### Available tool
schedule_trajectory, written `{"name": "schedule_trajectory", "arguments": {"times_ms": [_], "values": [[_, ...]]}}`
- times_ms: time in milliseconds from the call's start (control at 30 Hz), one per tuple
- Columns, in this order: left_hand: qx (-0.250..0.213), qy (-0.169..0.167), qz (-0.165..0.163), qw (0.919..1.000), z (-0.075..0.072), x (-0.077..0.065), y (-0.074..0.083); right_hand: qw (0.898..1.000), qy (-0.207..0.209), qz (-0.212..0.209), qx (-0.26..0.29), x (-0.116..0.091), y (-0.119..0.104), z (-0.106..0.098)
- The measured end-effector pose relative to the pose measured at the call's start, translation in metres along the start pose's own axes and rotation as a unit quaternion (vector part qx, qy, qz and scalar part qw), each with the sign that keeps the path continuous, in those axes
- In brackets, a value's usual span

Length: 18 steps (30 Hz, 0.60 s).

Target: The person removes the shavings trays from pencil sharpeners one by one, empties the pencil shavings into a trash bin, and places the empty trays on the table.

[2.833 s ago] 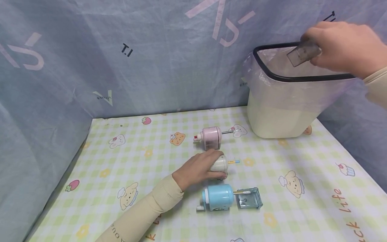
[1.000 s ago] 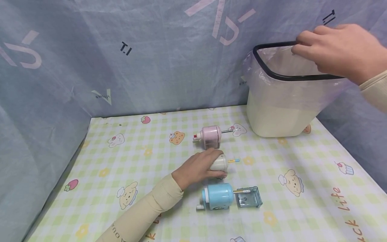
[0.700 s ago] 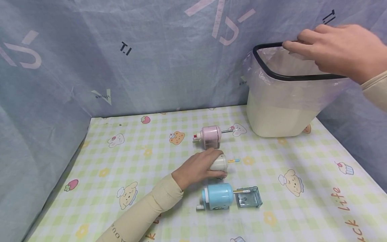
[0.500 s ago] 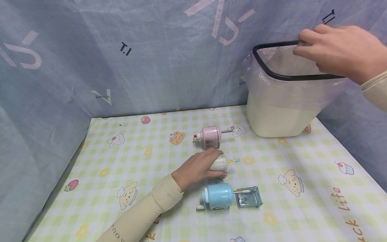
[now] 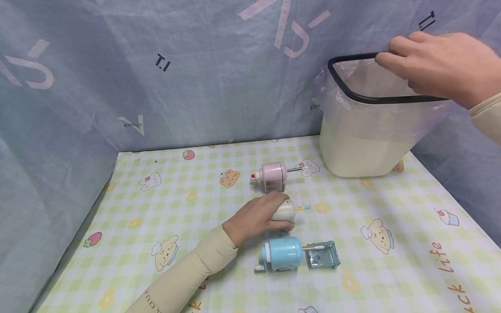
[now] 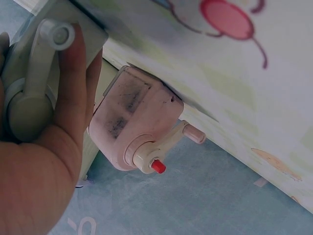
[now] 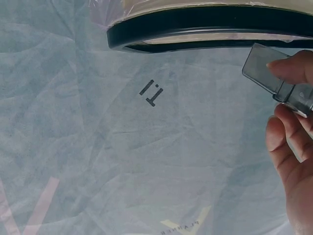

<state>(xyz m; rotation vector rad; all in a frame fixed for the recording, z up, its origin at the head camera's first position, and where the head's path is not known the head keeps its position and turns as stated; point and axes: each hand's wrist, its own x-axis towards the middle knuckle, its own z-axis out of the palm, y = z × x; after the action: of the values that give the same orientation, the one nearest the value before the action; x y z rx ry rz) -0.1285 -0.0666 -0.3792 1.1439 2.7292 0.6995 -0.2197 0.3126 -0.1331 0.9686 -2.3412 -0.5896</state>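
Observation:
My left hand [image 5: 255,221] grips a white crank pencil sharpener [image 5: 285,211] on the table, and a yellow pencil [image 5: 302,208] sticks out of it. The crank handle [image 6: 39,73] shows close up in the left wrist view. My right hand [image 5: 444,67] is over the bin [image 5: 364,148]. Between its thumb and fingers it pinches a clear grey shavings drawer [image 7: 264,71], seen beside the black rim in the right wrist view. In the head view that drawer is hidden behind the hand.
A pink sharpener [image 5: 273,176] with a dark pencil stands behind the white one. Nearer lies a blue sharpener [image 5: 285,253] with a pencil; its clear drawer [image 5: 323,256] sits beside it. Cloth [image 5: 219,95] hangs behind the checked tablecloth [image 5: 219,282].
My right hand has turned over the bin, so the drawer that showed in the head view is now behind the hand. Its fingers shift slightly. My left hand stays on the white sharpener.

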Motion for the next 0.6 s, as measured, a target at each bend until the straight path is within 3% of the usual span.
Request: {"name": "schedule_trajectory", "arguments": {"times_ms": [167,433,600], "values": [[0.002,0.000,-0.001,1.0000,-0.0002,-0.0005,-0.0003,1.000,-0.002,0.014,0.010,0.0003,-0.0021,-0.0015],[0.002,0.001,0.000,1.0000,-0.0011,-0.0007,-0.0001,0.987,-0.017,0.138,0.075,0.0007,-0.0063,-0.0076],[0.001,0.001,0.001,1.0000,-0.0014,-0.0010,-0.0009,0.976,-0.062,0.191,0.082,0.0045,-0.0072,-0.0095]]}}
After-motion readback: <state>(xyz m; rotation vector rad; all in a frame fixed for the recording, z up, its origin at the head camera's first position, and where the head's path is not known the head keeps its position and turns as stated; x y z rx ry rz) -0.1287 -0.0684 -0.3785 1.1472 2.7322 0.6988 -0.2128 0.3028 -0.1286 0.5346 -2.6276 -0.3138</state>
